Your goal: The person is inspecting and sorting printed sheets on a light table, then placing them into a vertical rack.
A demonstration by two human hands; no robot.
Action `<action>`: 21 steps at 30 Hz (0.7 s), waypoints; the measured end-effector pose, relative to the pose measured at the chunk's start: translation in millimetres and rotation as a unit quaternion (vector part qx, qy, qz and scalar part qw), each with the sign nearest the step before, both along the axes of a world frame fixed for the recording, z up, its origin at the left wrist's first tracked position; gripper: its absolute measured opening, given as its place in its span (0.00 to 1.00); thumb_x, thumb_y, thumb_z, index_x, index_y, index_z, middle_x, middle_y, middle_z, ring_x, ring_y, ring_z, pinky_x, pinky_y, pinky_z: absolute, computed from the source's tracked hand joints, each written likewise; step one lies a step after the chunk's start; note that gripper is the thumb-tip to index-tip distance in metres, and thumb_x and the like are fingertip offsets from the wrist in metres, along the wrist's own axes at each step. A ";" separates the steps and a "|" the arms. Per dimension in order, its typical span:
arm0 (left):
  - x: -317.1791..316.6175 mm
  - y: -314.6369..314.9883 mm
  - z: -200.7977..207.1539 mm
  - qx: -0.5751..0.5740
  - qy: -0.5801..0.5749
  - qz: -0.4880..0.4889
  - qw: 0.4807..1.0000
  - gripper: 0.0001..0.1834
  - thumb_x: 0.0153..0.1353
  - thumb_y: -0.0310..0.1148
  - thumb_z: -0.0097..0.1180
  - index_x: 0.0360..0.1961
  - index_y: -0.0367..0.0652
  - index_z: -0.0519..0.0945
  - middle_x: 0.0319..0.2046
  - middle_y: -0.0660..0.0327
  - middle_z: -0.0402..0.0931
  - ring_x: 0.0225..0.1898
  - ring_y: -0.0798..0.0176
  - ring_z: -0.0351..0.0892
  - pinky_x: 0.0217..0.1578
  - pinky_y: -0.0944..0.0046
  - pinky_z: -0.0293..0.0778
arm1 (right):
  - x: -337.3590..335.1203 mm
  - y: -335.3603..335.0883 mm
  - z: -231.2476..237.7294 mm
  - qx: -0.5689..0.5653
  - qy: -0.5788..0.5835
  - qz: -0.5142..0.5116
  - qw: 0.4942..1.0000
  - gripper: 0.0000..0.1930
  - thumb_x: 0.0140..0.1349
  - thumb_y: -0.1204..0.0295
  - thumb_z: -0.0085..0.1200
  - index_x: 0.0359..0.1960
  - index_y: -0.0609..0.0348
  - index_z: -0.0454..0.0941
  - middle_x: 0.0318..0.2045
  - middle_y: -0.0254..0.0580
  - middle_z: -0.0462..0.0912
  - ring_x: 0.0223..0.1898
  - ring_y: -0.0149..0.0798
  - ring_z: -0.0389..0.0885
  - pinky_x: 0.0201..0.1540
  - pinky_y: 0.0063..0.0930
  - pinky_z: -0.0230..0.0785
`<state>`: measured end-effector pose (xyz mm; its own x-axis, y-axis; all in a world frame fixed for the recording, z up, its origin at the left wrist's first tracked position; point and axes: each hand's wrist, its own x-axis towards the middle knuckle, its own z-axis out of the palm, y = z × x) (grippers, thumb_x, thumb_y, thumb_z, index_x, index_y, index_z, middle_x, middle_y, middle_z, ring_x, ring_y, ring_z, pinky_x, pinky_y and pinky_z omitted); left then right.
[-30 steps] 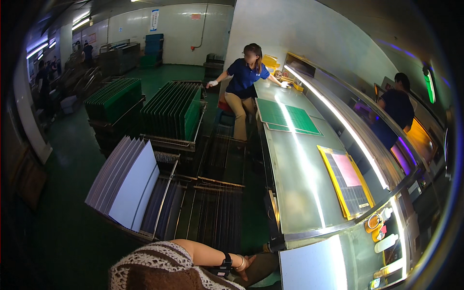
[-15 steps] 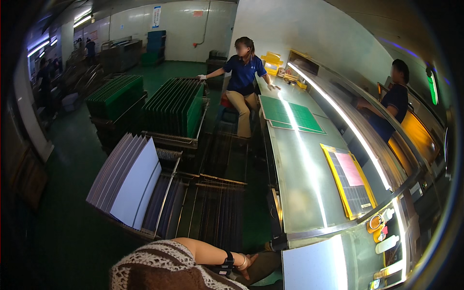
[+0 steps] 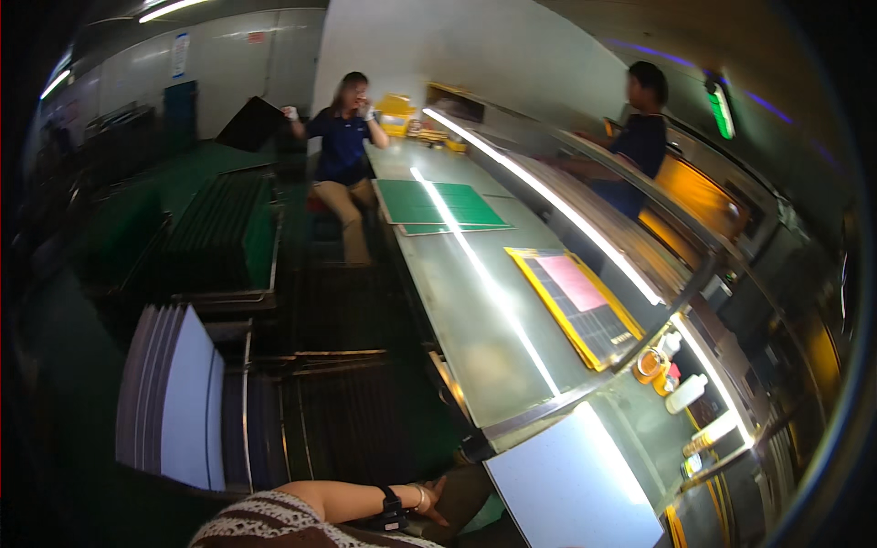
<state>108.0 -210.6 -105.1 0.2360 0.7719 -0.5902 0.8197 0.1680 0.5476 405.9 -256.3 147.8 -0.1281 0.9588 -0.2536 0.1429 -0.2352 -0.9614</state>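
Workbench [image 3: 475,347] metal runs away from the wearer, a strip of reflected light down its middle. At the lower edge the person's left hand [image 3: 429,500] lies low against a dark rounded thing [image 3: 461,498] just below the bench's near end, a black band on the wrist and a patterned sleeve behind it; the fingers seem loosely curled on that dark thing, though the dim corner leaves it unclear whether they grip it. The right hand is out of view. Just right of the hand a pale blank panel [image 3: 571,479] lies flat on the bench (its near corner runs off the frame). Farther along sit a yellow-framed board [image 3: 575,306] and green sheets [image 3: 438,205]. White panels [image 3: 178,402] stand upright in a rack at left. Two co-workers stand at the far end.
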 end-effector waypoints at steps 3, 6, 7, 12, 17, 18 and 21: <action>-6.4 -2.9 26.6 -0.039 -0.019 0.001 0.999 0.74 0.36 0.75 0.55 0.66 0.36 0.27 0.64 0.38 0.48 0.64 0.41 0.55 0.61 0.54 0.58 | -15.6 1.1 16.6 0.038 -0.047 -0.013 0.998 0.13 0.65 0.68 0.46 0.40 0.65 0.78 0.30 0.43 0.81 0.32 0.36 0.78 0.39 0.29 0.71; -8.7 -4.5 26.7 -0.038 -0.021 0.011 0.999 0.74 0.34 0.74 0.58 0.68 0.41 0.28 0.65 0.39 0.46 0.66 0.43 0.51 0.63 0.56 0.53 | -25.0 4.1 20.2 0.078 -0.221 0.084 0.968 0.12 0.63 0.68 0.49 0.43 0.62 0.77 0.35 0.47 0.83 0.39 0.39 0.81 0.43 0.30 0.70; -9.5 -5.2 24.4 -0.038 -0.020 0.015 0.999 0.74 0.34 0.74 0.58 0.68 0.41 0.29 0.66 0.40 0.46 0.66 0.43 0.52 0.62 0.55 0.54 | -22.6 4.6 19.7 0.078 -0.220 0.078 0.969 0.12 0.63 0.68 0.49 0.43 0.62 0.77 0.35 0.47 0.83 0.39 0.39 0.81 0.43 0.30 0.70; -11.6 -5.3 25.8 -0.031 -0.031 0.019 0.999 0.73 0.35 0.74 0.58 0.68 0.41 0.29 0.65 0.40 0.47 0.66 0.43 0.52 0.62 0.55 0.54 | 70.9 33.2 -25.7 0.231 -0.384 0.119 0.886 0.13 0.61 0.68 0.51 0.46 0.59 0.76 0.40 0.50 0.81 0.42 0.47 0.78 0.46 0.35 0.70; -9.1 -10.2 35.8 -0.049 -0.017 0.028 0.998 0.73 0.35 0.74 0.57 0.68 0.41 0.29 0.65 0.40 0.47 0.65 0.43 0.52 0.62 0.55 0.54 | 203.4 41.7 -61.3 0.160 -0.538 -0.084 0.823 0.18 0.61 0.65 0.51 0.50 0.61 0.74 0.45 0.52 0.78 0.47 0.53 0.75 0.53 0.39 0.66; -9.0 -11.3 32.1 -0.050 -0.021 0.033 0.998 0.73 0.35 0.74 0.57 0.68 0.42 0.29 0.65 0.40 0.48 0.65 0.42 0.53 0.62 0.55 0.55 | 223.6 32.7 -63.7 0.224 -0.541 -0.104 0.804 0.18 0.61 0.65 0.51 0.50 0.62 0.74 0.46 0.53 0.78 0.49 0.53 0.74 0.54 0.40 0.65; -5.8 -10.9 23.6 -0.042 -0.024 0.040 0.998 0.74 0.34 0.74 0.58 0.68 0.43 0.29 0.65 0.40 0.48 0.65 0.42 0.53 0.61 0.55 0.56 | 311.7 -2.5 -116.4 0.189 -0.595 -0.183 0.760 0.22 0.63 0.61 0.48 0.53 0.63 0.71 0.50 0.59 0.73 0.53 0.53 0.71 0.56 0.44 0.62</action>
